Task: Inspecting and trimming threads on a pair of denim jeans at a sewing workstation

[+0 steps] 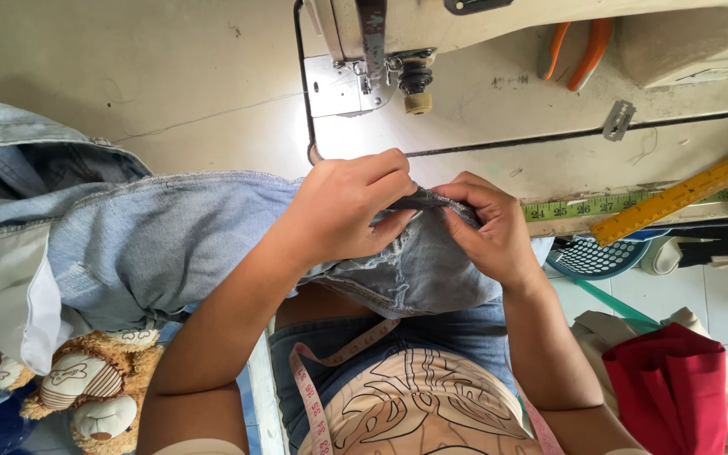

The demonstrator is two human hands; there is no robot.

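Note:
Light blue denim jeans [153, 236] lie across the sewing table and over my lap. My left hand [347, 202] and my right hand [486, 227] meet over a folded dark edge of the denim [419, 200], each pinching it between thumb and fingers. The frayed hem of the fabric hangs just below my hands. The sewing machine's needle and presser foot [414, 80] stand a short way beyond my hands, apart from the cloth.
Orange-handled pliers [575, 50] and a razor blade [618, 118] rest on the machine bed. A yellow wooden ruler [684, 192] and a green measuring tape [583, 206] lie at the right edge. A teddy bear [86, 388] sits lower left, red cloth [671, 388] lower right.

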